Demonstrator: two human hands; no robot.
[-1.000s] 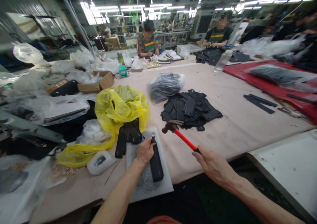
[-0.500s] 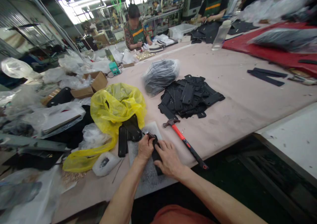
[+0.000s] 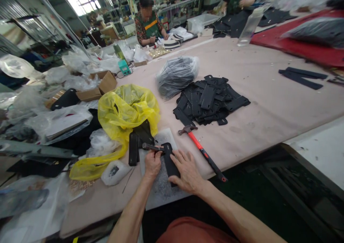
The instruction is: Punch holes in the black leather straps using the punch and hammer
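Observation:
My left hand (image 3: 152, 164) is closed on a dark metal punch (image 3: 151, 147), which lies nearly level with its right end at the edge of a black strap piece (image 3: 169, 162). That piece has a small slot near its far end and rests on a pale, speckled board (image 3: 158, 193). Along its right side, my right hand (image 3: 188, 171) lies with fingers stretched out and touches it. A claw hammer (image 3: 201, 149) with a red and black handle is on the table to the right. More black pieces (image 3: 133, 149) lie left of the punch, by a yellow plastic bag (image 3: 129, 106).
Beyond the hammer is a heap of black pieces (image 3: 212, 99), beside a clear bag of dark pieces (image 3: 177, 76). A bottle (image 3: 249, 28) stands farther back. Plastic bags and a cardboard box (image 3: 103, 87) crowd the left. Two people work across the table (image 3: 268, 121).
My left hand has moved slightly left, and the punch has tipped to lie level, clear of the strap's slot. My right hand remains on the strap. The view has shifted slightly.

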